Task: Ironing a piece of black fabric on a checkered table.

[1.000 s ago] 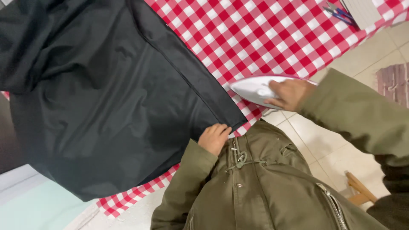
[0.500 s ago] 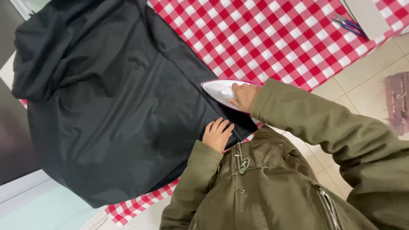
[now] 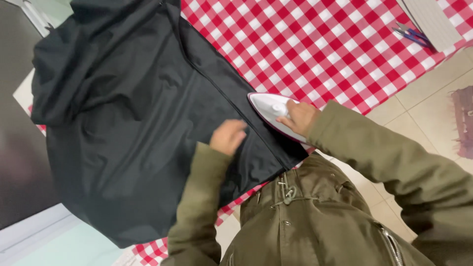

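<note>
A black jacket (image 3: 128, 113) lies spread over a table covered by a red-and-white checked cloth (image 3: 315, 44). My right hand (image 3: 298, 117) grips a white iron (image 3: 268, 109) that rests on the jacket's near edge, beside its zip line. My left hand (image 3: 227, 136) lies flat on the black fabric just left of the iron, fingers loosely curled, holding nothing. Both arms wear olive-green coat sleeves.
A white flat object (image 3: 433, 22) and a blue-handled tool (image 3: 413, 35) sit at the cloth's far right corner. Beige floor tiles (image 3: 423, 103) lie right of the table, with a reddish mat (image 3: 463, 120) at the frame's edge. A dark panel (image 3: 17, 148) stands at left.
The iron has slid from the checked cloth onto the jacket's edge. My left hand moved further up onto the black fabric.
</note>
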